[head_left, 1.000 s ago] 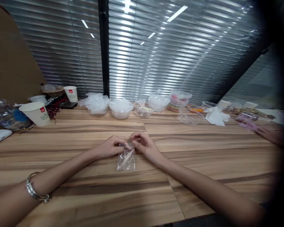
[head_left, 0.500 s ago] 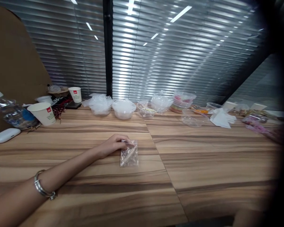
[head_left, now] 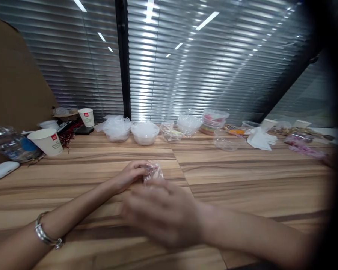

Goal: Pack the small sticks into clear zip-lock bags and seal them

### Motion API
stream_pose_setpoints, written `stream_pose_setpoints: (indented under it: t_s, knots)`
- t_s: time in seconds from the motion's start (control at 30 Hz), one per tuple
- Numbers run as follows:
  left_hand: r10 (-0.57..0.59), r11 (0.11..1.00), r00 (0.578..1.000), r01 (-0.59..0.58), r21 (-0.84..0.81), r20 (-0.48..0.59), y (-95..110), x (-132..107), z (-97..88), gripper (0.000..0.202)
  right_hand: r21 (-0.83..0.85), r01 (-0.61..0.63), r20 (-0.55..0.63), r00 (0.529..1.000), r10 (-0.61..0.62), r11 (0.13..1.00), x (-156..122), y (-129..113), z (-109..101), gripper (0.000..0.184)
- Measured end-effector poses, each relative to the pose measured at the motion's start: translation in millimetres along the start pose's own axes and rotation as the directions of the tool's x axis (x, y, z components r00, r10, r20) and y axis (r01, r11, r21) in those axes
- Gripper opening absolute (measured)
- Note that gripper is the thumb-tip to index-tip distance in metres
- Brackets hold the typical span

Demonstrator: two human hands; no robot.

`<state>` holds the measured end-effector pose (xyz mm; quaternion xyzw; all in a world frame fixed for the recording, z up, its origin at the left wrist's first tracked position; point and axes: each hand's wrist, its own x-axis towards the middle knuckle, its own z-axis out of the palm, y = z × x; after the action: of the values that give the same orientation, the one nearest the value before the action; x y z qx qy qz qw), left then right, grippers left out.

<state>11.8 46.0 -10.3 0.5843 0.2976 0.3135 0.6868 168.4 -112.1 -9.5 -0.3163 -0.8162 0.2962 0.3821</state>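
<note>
My left hand (head_left: 131,175), with a silver bracelet on its wrist, is closed on the top left edge of a small clear plastic bag (head_left: 155,171). A pale, thin item shows inside the bag, too unclear to name. Close in front of the camera, my right hand (head_left: 166,215) is smeared by motion. It covers the lower part of the bag from view, and its fingers are too blurred to read. Whether it touches the bag I cannot tell.
Along the back stand clear plastic bowls (head_left: 145,138), stacked tubs (head_left: 214,120) and a crumpled white tissue (head_left: 261,139). At the left are paper cups (head_left: 49,142), a plastic bottle (head_left: 17,144) and a white case (head_left: 2,170). Blinds rise behind the wooden table (head_left: 242,176).
My right hand has swung in from the lower right, across the front of the bag. My left hand keeps its hold. The view has shifted slightly.
</note>
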Motion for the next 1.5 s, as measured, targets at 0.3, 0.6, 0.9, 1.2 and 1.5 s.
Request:
stream_pose_setpoints:
  t_s: [0.3,0.6,0.9,1.2,1.5]
  knots:
    - [0.094,0.985,0.992,-0.106,0.138,0.089,0.5,-0.9,0.7,0.014,0.103,-0.227,-0.066,0.970,0.234,0.968,61.1,77.2,-48.7,0.039]
    - [0.112,0.994,0.990,-0.112,0.004,-0.086,0.0,0.7,6.3,0.032,0.157,-0.278,-0.114,0.948,0.297,0.948,57.6,89.0,-42.1,0.027]
    - [0.122,0.987,0.992,-0.119,0.105,-0.027,-0.1,1.2,4.1,0.020,0.155,-0.273,0.022,0.962,0.273,0.950,57.9,82.7,-44.4,0.025]
    - [0.135,0.956,0.989,-0.146,0.255,0.061,-0.4,0.5,2.3,0.022,0.160,-0.172,0.160,0.976,0.147,0.972,57.8,73.3,-47.5,0.021]
    - [0.152,0.979,0.987,-0.142,0.147,-0.058,0.6,0.7,2.8,0.027,0.193,-0.218,0.088,0.975,0.205,0.957,59.4,76.4,-45.2,0.024]
